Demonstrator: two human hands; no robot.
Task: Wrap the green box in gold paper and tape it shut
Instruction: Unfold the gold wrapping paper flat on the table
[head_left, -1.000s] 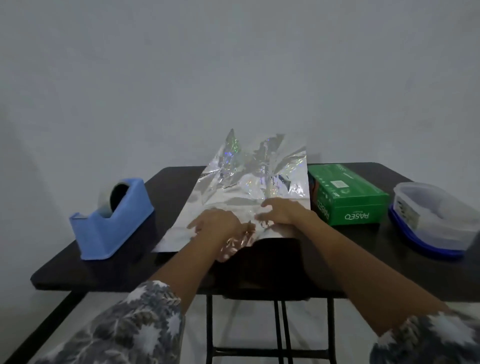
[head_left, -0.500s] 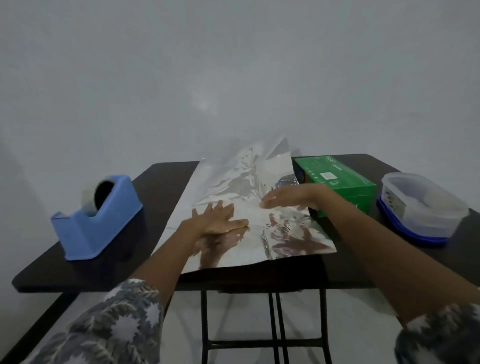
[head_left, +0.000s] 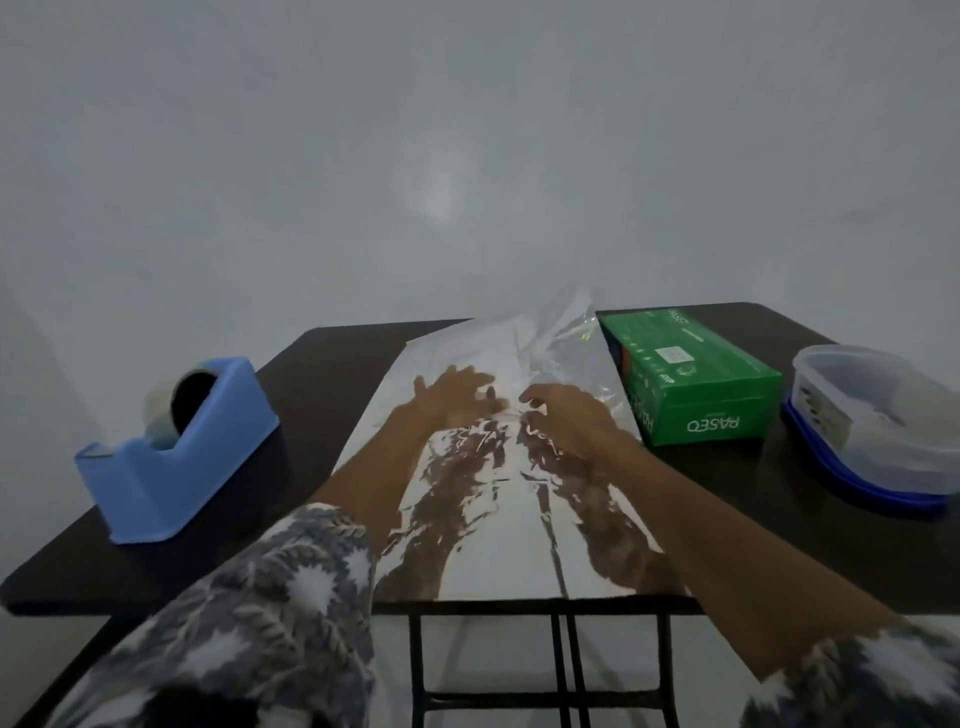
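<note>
Box (head_left: 696, 384) and paper (head_left: 498, 540) both lie on the dark surface (head_left: 322, 395), the paper in the middle and the green box off it, just beside its right edge. At the far left stands a blue tape dispenser (head_left: 171, 467) with its roll (head_left: 166, 415) seated at the back, well apart from the paper. A patterned sleeve (head_left: 270, 613) covers the left arm, which reaches forward over the sheet. The paper is shiny and looks silvery in this dim light; it runs from the near edge of the surface to the far edge, mostly flat, with a crease down its length, and it mirrors both forearms. The left hand (head_left: 452, 400) lies palm down on the paper with its fingers spread. Just beside it, the right hand (head_left: 566, 421) has its fingers bent with the tips at the paper near the crease; the blur hides whether they pinch the sheet or only press it. The paper's far right corner is crumpled and lifts off the surface next to the box's back end. The box lies flat on its broad side, lettering on the near face upside down. Right of it, near but apart, sits a clear container (head_left: 878, 426) on a blue base, by the right edge.
</note>
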